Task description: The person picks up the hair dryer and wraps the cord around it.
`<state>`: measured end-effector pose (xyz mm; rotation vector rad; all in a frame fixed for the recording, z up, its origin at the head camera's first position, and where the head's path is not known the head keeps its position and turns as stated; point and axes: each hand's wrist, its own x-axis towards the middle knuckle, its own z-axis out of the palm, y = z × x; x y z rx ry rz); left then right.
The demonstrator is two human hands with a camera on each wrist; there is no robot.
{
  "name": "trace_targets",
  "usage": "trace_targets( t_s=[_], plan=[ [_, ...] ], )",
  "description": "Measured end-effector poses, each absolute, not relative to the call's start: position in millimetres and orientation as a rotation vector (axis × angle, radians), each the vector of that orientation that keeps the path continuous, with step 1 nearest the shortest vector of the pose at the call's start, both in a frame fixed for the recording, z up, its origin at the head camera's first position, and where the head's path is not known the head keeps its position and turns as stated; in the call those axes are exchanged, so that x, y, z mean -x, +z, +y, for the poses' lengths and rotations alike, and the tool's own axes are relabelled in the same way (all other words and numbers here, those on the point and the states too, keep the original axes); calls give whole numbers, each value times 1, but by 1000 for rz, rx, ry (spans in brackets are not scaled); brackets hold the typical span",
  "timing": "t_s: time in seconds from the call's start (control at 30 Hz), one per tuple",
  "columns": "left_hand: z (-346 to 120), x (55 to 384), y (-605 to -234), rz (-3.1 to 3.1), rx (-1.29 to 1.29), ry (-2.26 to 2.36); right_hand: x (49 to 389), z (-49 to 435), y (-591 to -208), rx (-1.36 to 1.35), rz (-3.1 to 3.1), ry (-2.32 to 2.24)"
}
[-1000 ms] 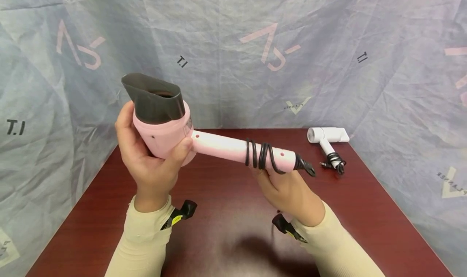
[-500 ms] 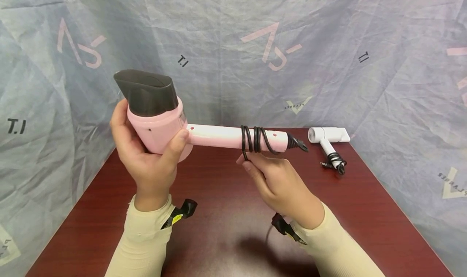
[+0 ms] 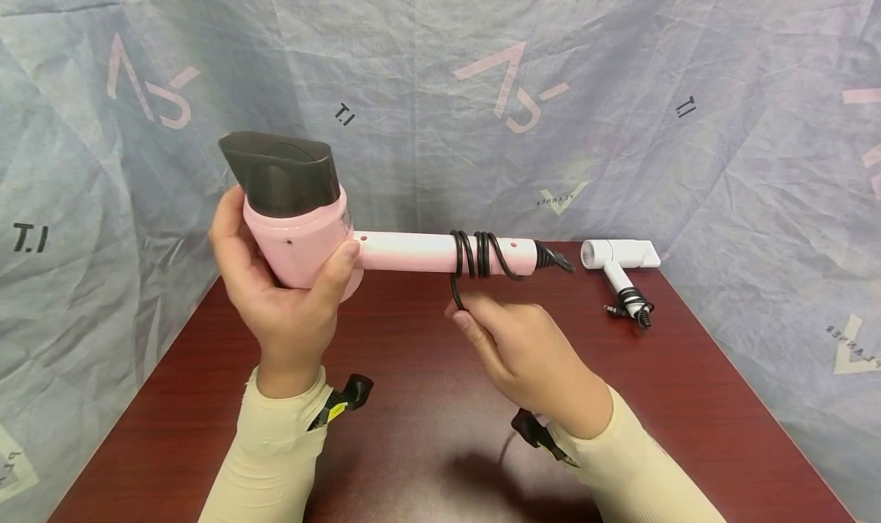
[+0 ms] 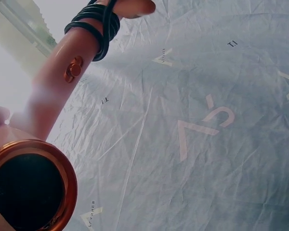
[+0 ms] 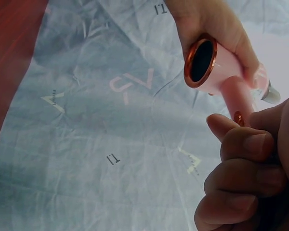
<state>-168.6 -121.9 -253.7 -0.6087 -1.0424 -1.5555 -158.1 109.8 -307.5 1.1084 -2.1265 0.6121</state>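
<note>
In the head view a pink hair dryer (image 3: 296, 251) is held in the air, its black nozzle (image 3: 282, 175) tipped upward and its handle (image 3: 413, 251) pointing right. My left hand (image 3: 282, 301) grips the dryer's body from below, thumb near the handle joint. Several turns of black cord (image 3: 482, 254) wrap the handle's far end. Just below, my right hand (image 3: 533, 355) pinches a strand of that cord, drawn down from the coil. The left wrist view shows the handle's copper-coloured switch (image 4: 74, 70) and the dryer's round rear grille (image 4: 29, 190). Curled right-hand fingers (image 5: 236, 178) fill the right wrist view's lower corner.
A white hair dryer (image 3: 619, 255), cord wound on its handle, lies at the back right of the dark red table (image 3: 413, 370). Grey printed cloth (image 3: 427, 110) hangs behind and at both sides.
My right hand has moved from behind the handle's end to below it and now pinches the cord, pulling a strand downward. The pink dryer's handle has risen closer to level.
</note>
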Motion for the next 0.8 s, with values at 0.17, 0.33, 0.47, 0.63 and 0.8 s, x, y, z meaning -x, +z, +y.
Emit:
trace_targets(
  t_s=[0.17, 0.33, 0.47, 0.63, 0.8],
  plan=[
    [-121, 170, -255, -1060, 602, -1517, 155, 110, -305, -1115, -2110, 587],
    [-120, 171, -255, -1083, 596, -1492, 153, 112, -301, -1106, -2109, 551],
    [-121, 171, -256, -1106, 583, -1473, 153, 112, -301, -1109, -2091, 530],
    [-121, 171, -257, -1138, 556, -1441, 153, 112, -300, -1116, -2048, 526],
    [-121, 172, -259, -1197, 516, -1376, 153, 114, -300, -1112, -2037, 518]
  ],
)
